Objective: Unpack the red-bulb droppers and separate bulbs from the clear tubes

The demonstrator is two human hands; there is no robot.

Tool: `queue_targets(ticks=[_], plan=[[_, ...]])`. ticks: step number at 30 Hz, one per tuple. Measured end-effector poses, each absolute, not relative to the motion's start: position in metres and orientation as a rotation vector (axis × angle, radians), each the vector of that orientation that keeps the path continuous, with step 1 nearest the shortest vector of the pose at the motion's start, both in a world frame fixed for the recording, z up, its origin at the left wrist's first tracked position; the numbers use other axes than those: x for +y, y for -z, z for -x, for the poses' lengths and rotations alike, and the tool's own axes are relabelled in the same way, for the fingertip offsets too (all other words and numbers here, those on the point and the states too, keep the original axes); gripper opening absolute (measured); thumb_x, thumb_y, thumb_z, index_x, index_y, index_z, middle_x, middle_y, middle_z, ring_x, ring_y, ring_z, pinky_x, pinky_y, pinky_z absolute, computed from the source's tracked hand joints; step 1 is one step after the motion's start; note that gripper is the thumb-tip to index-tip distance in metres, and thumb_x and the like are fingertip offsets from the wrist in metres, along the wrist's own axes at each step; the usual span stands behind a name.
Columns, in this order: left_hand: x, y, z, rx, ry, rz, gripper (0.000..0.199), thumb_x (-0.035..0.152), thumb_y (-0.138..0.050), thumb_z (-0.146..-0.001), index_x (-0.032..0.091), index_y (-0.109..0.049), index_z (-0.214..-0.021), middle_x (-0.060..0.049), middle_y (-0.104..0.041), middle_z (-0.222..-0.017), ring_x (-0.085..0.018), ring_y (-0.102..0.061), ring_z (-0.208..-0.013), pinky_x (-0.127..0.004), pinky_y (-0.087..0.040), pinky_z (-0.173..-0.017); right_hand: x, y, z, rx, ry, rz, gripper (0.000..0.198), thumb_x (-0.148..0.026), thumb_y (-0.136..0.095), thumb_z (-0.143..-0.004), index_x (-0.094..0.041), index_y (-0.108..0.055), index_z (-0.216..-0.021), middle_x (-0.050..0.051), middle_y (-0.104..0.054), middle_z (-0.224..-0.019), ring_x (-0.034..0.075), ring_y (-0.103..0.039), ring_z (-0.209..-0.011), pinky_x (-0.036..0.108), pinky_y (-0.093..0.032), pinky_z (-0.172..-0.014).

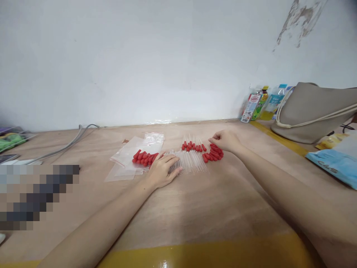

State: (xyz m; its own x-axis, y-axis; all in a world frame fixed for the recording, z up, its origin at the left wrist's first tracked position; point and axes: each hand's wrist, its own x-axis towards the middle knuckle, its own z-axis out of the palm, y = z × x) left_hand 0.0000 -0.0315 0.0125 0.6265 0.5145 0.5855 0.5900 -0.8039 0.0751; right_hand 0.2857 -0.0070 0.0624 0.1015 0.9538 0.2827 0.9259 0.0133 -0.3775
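Note:
My left hand (164,168) lies with its fingers stretched out over a row of clear thin glass tubes (192,162), covering the left end of the row. Just above a heap of red rubber bulbs (215,152), my right hand (226,140) is closed in a pinch. Whatever its fingertips hold, if anything, is too small to make out. Behind the tubes lie several droppers (192,146), red bulbs toward me and clear stems pointing to the wall. More red bulbs (142,158) sit left of my left hand, on clear plastic bags (122,172).
Drink bottles (275,102), a carton (250,107) and a grey-beige bag (320,108) stand at the back right. A blue packet (331,167) lies nearer on the right. A grey cable (64,146) runs along the left, beside a blurred-out patch. A white wall (139,74) closes off the back.

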Motion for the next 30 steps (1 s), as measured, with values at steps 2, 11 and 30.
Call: queue_targets(ticks=[2, 11, 30], plan=[[-0.033, -0.014, 0.0, -0.933, 0.911, 2.712, 0.032, 0.039, -0.05, -0.082, 0.018, -0.057, -0.106, -0.007, -0.063, -0.102, -0.02, -0.058, -0.096, -0.045, -0.031, -0.099, 0.003, -0.063, -0.277, -1.896, -0.057, 2.052, 0.026, -0.041, -0.052, -0.073, -0.021, -0.068, -0.074, 0.004, -0.068, -0.076, 0.016, -0.059, -0.07, 0.023, -0.037, -0.054], [-0.037, -0.017, 0.001, -0.912, 1.017, 2.573, 0.036, 0.038, -0.054, -0.078, 0.018, -0.056, -0.109, -0.008, -0.059, -0.105, -0.023, -0.05, -0.104, -0.044, -0.034, -0.094, 0.041, -0.055, -0.247, -1.894, -0.251, 2.379, 0.018, -0.032, -0.065, -0.057, -0.016, -0.067, -0.064, 0.01, -0.065, -0.068, 0.023, -0.062, -0.067, 0.031, -0.044, -0.058], [-0.043, -0.018, -0.004, -0.832, 1.127, 2.298, 0.051, 0.03, -0.056, -0.078, 0.018, -0.043, -0.125, -0.015, -0.042, -0.128, -0.03, -0.033, -0.123, -0.046, -0.031, -0.099, -0.059, -0.022, -0.221, -2.059, 0.73, 1.164, 0.02, -0.025, -0.047, -0.085, -0.018, -0.059, -0.099, 0.008, -0.064, -0.087, 0.02, -0.05, -0.084, 0.037, -0.029, -0.082]])
